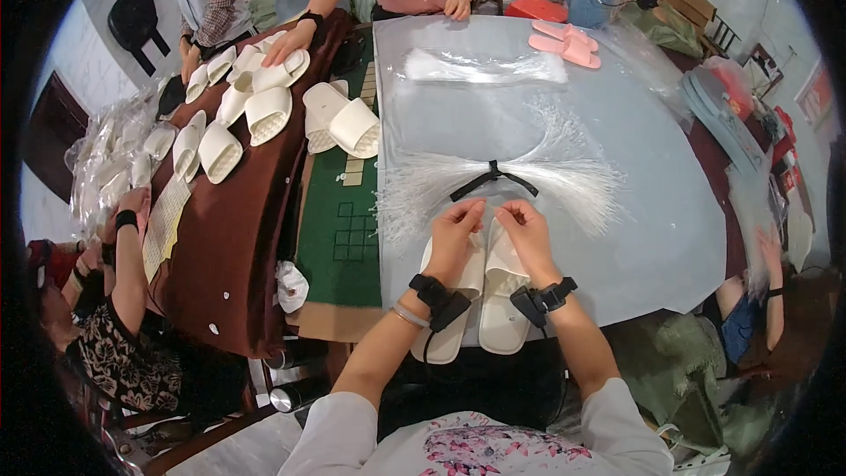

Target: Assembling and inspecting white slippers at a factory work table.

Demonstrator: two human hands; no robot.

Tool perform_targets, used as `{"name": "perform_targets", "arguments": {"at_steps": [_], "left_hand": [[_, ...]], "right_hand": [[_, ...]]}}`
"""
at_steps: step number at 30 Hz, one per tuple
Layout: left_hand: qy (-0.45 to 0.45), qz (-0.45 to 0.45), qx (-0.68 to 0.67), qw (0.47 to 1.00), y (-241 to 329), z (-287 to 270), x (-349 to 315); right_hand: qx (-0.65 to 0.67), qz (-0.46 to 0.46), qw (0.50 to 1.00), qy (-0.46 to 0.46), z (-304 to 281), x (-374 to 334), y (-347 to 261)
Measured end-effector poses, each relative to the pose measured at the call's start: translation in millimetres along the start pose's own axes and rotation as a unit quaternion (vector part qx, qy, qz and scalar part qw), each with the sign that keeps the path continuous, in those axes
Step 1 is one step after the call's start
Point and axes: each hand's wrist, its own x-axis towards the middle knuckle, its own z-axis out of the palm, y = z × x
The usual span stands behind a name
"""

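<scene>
My left hand point(458, 231) and my right hand point(523, 231) are held close together, each with thumb and fingertips pinched. Whatever they may grip is too thin or small to make out. Below them a pair of white slippers point(504, 324) lies side by side at the table's near edge, partly hidden by my hands and wrists. Just beyond my fingertips lies a bundle of thin, clear plastic strands point(573, 178), gathered at its middle by a black strap point(494, 178). The strands fan out to both sides.
A second strand bundle point(485, 67) lies farther back on the grey-covered table point(652, 238). Pink slippers point(568, 42) rest at the far right. White slippers point(268, 113) crowd a brown surface at left, where a co-worker's hand point(286, 46) touches one. Other people stand around.
</scene>
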Motion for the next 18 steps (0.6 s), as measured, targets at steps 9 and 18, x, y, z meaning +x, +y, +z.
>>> {"name": "perform_targets", "arguments": {"at_steps": [9,18], "left_hand": [[-0.038,-0.013,0.061,0.997,0.9,0.8,-0.3],[-0.064,-0.003,0.057,0.996,-0.2,-0.9,-0.1]], "right_hand": [[0.000,0.009,1.000,0.011,0.3,0.1,-0.9],[0.004,0.003,1.000,0.014,0.6,0.2,0.7]]}}
